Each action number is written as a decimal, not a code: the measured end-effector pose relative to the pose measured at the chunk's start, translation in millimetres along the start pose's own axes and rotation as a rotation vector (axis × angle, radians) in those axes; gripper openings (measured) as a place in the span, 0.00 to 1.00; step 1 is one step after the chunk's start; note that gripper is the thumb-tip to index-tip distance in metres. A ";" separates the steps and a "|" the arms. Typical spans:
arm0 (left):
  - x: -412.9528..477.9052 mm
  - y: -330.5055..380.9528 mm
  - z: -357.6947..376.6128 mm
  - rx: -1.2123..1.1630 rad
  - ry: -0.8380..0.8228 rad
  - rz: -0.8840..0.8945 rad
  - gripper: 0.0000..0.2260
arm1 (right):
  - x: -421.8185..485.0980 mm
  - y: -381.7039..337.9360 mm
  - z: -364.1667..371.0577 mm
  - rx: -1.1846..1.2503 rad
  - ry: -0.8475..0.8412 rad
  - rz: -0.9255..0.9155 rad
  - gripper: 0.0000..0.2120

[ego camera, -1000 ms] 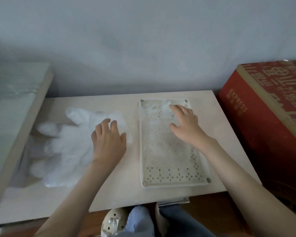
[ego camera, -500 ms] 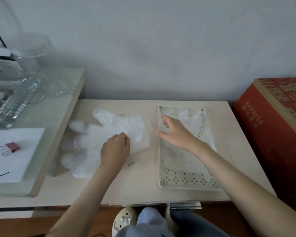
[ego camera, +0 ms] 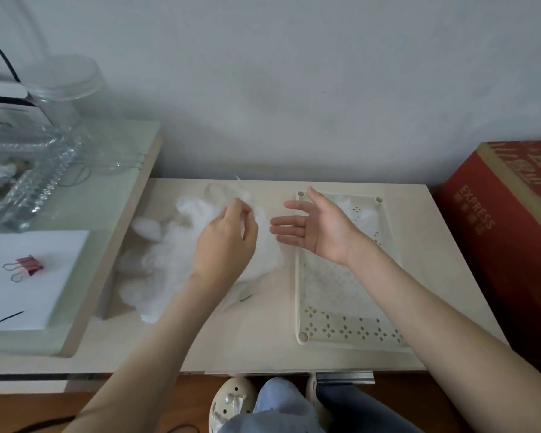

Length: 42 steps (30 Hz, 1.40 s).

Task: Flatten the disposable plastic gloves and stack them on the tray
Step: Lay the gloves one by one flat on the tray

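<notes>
Pinching the top of the white glove pile (ego camera: 163,254) on the table (ego camera: 434,245), just left of the tray (ego camera: 298,292), with the left hand (ego camera: 225,242), right hand (ego camera: 319,229) open and empty beside it, next needing one glove lifted over and pressed flat.

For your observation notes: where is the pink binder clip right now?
In the head view, the pink binder clip lies far left on a white sheet, left of the pile of gloves.
</notes>
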State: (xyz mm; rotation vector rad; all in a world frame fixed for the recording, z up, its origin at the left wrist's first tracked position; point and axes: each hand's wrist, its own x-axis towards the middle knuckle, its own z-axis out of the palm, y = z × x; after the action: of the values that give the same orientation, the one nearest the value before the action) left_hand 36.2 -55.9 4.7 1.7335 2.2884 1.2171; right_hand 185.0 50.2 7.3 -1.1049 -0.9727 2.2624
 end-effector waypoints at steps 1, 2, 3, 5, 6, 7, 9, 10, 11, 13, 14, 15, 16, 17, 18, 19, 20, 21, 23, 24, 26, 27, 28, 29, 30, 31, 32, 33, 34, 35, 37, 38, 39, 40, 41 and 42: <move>1.0 3.1 0.3 -0.019 -0.005 0.012 0.04 | 1.0 -0.6 0.4 -0.006 -0.018 0.008 0.25; 1.6 5.4 1.4 -0.035 -0.013 0.013 0.04 | 1.7 -0.5 0.4 -0.029 -0.030 0.014 0.24; 2.5 6.9 2.0 -0.047 -0.024 -0.003 0.05 | 2.5 0.3 0.5 -0.063 -0.037 0.021 0.24; 4.0 6.3 3.4 -0.052 -0.070 -0.096 0.05 | 3.4 2.7 2.1 -0.141 -0.042 0.039 0.22; 5.0 4.5 3.7 -0.046 -0.114 -0.169 0.06 | 3.8 4.4 3.2 -0.175 -0.040 0.047 0.21; 6.0 2.3 3.2 -0.042 -0.170 -0.247 0.07 | 4.4 6.2 4.3 -0.204 -0.037 0.057 0.20; 6.4 -2.5 1.4 -0.062 -0.282 -0.360 0.07 | 5.6 9.5 6.4 -0.241 -0.032 0.075 0.20; 6.3 -4.7 0.7 -0.076 -0.327 -0.383 0.06 | 6.1 10.7 7.3 -0.253 -0.030 0.080 0.20; 6.2 -5.9 -0.6 -0.090 -0.368 -0.392 0.06 | 6.6 11.6 8.2 -0.259 -0.026 0.083 0.21; 6.5 -5.7 -2.9 -0.129 -0.436 -0.403 0.06 | 8.3 11.9 9.2 -0.258 -0.020 0.081 0.21; 6.5 -4.7 -4.3 -0.153 -0.453 -0.406 0.06 | 9.1 11.5 9.7 -0.259 -0.022 0.077 0.21; 6.9 -3.7 -6.0 -0.174 -0.460 -0.408 0.06 | 9.8 10.7 10.9 -0.264 -0.025 0.075 0.21; 7.4 -2.8 -7.6 -0.192 -0.463 -0.415 0.06 | 10.7 10.2 12.0 -0.277 -0.032 0.072 0.21; 8.3 -2.4 -8.8 -0.217 -0.466 -0.433 0.06 | 11.7 10.2 13.2 -0.300 -0.040 0.070 0.20; 9.2 -3.4 -9.3 -0.258 -0.465 -0.461 0.06 | 12.5 10.6 14.8 -0.332 -0.051 0.064 0.19; 10.4 -3.9 -9.8 -0.312 -0.464 -0.499 0.06 | 12.9 11.1 16.7 -0.360 -0.062 0.058 0.16; 11.5 -4.2 -10.2 -0.367 -0.463 -0.536 0.06 | 13.3 12.2 18.2 -0.377 -0.072 0.056 0.13; 12.2 -4.1 -10.8 -0.400 -0.463 -0.551 0.06 | 13.5 13.5 19.8 -0.380 -0.084 0.064 0.13; 12.4 -3.2 -12.6 -0.362 -0.507 -0.460 0.05 | 13.4 14.8 22.2 -0.352 -0.122 0.091 0.19; 11.4 -1.7 -13.8 -0.334 -0.557 -0.386 0.05 | 13.6 14.7 22.6 -0.331 -0.143 0.101 0.21; 9.2 1.9 -15.3 -0.306 -0.662 -0.271 0.05 | 12.6 12.7 21.7 -0.297 -0.149 0.099 0.23; 8.6 3.0 -15.0 -0.301 -0.691 -0.233 0.04 | 12.6 11.7 20.0 -0.297 -0.131 0.081 0.22; 8.0 2.2 -14.1 -0.305 -0.705 -0.206 0.03 | 12.8 10.7 17.6 -0.320 -0.107 0.051 0.19; 8.0 2.4 -14.0 -0.326 -0.712 -0.192 0.03 | 12.6 9.5 15.3 -0.344 -0.083 0.019 0.16; 7.7 1.9 -14.3 -0.365 -0.718 -0.195 0.03 | 13.0 9.4 11.8 -0.354 -0.063 -0.014 0.13; 7.3 1.8 -14.9 -0.413 -0.721 -0.205 0.05 | 13.0 9.4 9.2 -0.344 -0.047 -0.043 0.11; 6.6 1.4 -15.2 -0.460 -0.707 -0.217 0.07 | 12.0 8.9 6.5 -0.318 -0.038 -0.077 0.08; 5.6 1.6 -15.9 -0.506 -0.668 -0.243 0.11 | 11.1 8.2 4.8 -0.276 -0.032 -0.115 0.06; 4.4 1.6 -16.5 -0.548 -0.607 -0.284 0.15 | 10.4 7.6 2.3 -0.222 -0.028 -0.159 0.06; 3.1 1.0 -16.6 -0.577 -0.542 -0.349 0.19 | 9.6 7.0 0.9 -0.162 -0.017 -0.196 0.06; 0.1 -2.0 -16.2 -0.606 -0.506 -0.540 0.27 | 7.7 5.7 -1.3 -0.059 -0.004 -0.256 0.06; -1.8 -5.0 -15.6 -0.618 -0.573 -0.639 0.31 | 7.5 5.6 -3.1 -0.022 -0.005 -0.286 0.05; -3.9 -6.8 -15.6 -0.634 -0.687 -0.726 0.35 | 6.3 5.2 -3.7 0.018 -0.016 -0.308 0.05; -6.4 -9.4 -14.4 -0.668 -0.811 -0.794 0.38 | 5.1 4.8 -4.8 0.048 -0.032 -0.325 0.04; -8.9 -10.8 -12.1 -0.728 -0.900 -0.844 0.41 | 2.9 4.2 -5.5 0.073 -0.050 -0.336 0.04; -10.4 -10.8 -8.8 -0.811 -0.928 -0.883 0.42 | 0.8 3.4 -7.3 0.078 -0.063 -0.348 0.04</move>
State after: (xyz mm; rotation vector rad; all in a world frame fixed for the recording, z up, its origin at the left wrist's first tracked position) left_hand 27.5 -70.2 0.2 0.6064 1.3637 0.7075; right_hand 190.1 51.4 1.2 -0.7676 -1.0046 2.0415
